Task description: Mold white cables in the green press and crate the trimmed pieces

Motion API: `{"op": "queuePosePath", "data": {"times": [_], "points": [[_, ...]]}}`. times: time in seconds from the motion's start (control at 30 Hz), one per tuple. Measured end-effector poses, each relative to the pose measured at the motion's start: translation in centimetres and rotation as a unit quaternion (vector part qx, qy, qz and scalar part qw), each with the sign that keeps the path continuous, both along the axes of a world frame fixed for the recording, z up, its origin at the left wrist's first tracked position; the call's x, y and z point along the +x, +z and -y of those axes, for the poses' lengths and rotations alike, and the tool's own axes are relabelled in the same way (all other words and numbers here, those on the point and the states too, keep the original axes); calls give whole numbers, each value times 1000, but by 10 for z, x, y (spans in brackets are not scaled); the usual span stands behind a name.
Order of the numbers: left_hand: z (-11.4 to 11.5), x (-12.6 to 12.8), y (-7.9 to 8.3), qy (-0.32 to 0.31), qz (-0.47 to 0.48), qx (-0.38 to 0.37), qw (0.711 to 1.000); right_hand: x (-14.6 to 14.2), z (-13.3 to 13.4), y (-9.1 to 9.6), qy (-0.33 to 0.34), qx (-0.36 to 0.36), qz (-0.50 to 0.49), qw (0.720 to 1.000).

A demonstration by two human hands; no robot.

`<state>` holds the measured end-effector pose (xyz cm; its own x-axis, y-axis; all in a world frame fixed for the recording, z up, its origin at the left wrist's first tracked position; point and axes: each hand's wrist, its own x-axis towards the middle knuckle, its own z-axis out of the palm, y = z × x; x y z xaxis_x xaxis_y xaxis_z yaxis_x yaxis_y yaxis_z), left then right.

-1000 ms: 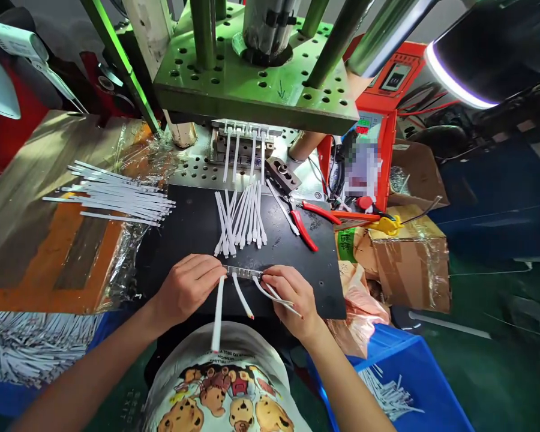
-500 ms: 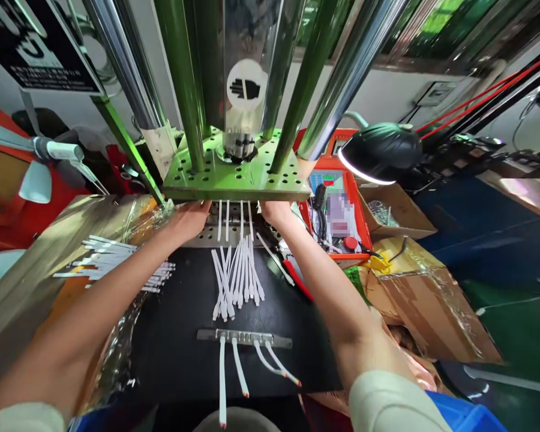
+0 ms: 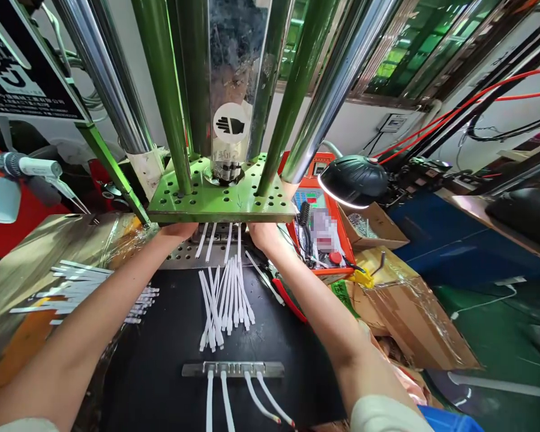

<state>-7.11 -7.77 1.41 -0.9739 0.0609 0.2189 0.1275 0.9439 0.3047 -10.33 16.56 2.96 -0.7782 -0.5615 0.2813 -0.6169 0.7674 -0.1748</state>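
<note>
Both my arms reach forward under the green perforated press plate. My left hand and my right hand are at the two ends of the mould under that plate, where several white cable pieces hang out toward me. The plate hides the fingers of both hands. On the black mat near me lies a grey metal bar with several white cables plugged into it. A bundle of loose white cables lies between the bar and the press.
A second pile of white cables rests on the foil-wrapped surface at left. Red-handled pliers lie right of the mat. An orange control box, a black lamp and cardboard boxes stand at right. Steel and green press columns rise ahead.
A second ago both hands were on the grey bar near me; they let it go and reached under the press plate. The view has tilted upward since.
</note>
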Motion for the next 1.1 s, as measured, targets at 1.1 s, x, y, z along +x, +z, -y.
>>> {"op": "queuePosePath", "data": {"times": [1.1], "points": [[-11, 152, 0, -159, -58, -78, 983, 133, -70, -9, 138, -41, 73, 987]]}}
